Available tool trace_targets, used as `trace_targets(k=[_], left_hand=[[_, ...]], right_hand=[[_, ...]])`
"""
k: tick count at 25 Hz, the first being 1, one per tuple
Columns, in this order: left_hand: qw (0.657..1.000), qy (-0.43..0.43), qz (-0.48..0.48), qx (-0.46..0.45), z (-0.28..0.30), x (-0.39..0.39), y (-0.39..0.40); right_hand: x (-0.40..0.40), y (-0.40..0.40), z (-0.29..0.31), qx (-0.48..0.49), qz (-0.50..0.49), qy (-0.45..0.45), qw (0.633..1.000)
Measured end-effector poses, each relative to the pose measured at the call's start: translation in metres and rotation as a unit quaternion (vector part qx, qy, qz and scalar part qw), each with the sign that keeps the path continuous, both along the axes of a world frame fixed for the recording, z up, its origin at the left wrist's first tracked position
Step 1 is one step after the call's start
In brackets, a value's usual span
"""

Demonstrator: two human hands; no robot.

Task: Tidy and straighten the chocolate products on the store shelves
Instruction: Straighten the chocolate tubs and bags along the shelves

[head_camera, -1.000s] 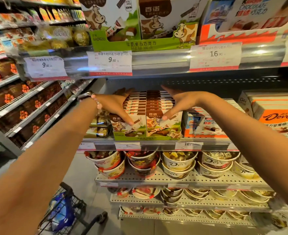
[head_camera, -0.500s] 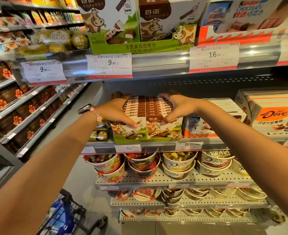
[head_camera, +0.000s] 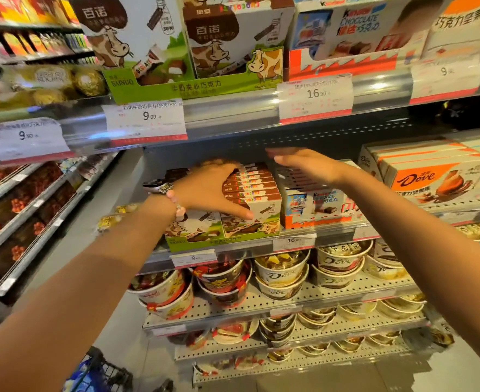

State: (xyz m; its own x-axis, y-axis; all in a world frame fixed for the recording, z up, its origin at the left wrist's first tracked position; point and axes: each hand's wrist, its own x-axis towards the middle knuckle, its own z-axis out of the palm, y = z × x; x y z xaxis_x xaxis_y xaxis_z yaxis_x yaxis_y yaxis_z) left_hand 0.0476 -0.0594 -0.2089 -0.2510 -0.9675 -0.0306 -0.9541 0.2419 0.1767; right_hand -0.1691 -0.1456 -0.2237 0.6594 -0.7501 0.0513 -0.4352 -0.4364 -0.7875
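Observation:
A green display tray (head_camera: 193, 241) on the middle shelf holds rows of cow-print chocolate boxes (head_camera: 257, 193). My left hand (head_camera: 207, 190) lies across the tray, fingers straight against the left side of the right-hand row, thumb on its front box. It hides the top of the left row. My right hand (head_camera: 306, 162) hovers flat and open above the Kinder chocolate boxes (head_camera: 315, 203) beside the tray, holding nothing.
Orange Dove boxes (head_camera: 436, 176) stand to the right. Dove tubs (head_camera: 284, 273) fill the shelves below. The upper shelf carries a larger cow-print display (head_camera: 182, 46) and price tags (head_camera: 145, 117). A cart (head_camera: 97, 372) stands at the lower left, with more shelving (head_camera: 32, 199) further left.
My right hand has lifted off the cow-print boxes and moved right, above the Kinder boxes. My left hand has slid right onto the right-hand row. The view has drifted left.

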Motion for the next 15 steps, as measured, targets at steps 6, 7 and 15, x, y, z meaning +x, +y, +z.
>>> trace_targets(k=[6,7,15], left_hand=[[0.998,0.047,-0.035,-0.016,-0.013,-0.07,-0.033],[0.997,0.06,-0.037,-0.025,-0.014,-0.079,-0.038],[0.998,0.057,0.018,-0.022,-0.027,-0.094,-0.056]], right_hand=[[-0.058,-0.028,-0.006,-0.053,0.047,0.183,0.981],[-0.059,-0.03,-0.006,-0.074,0.062,0.192,0.977],[-0.065,-0.039,-0.019,-0.18,0.087,0.193,0.961]])
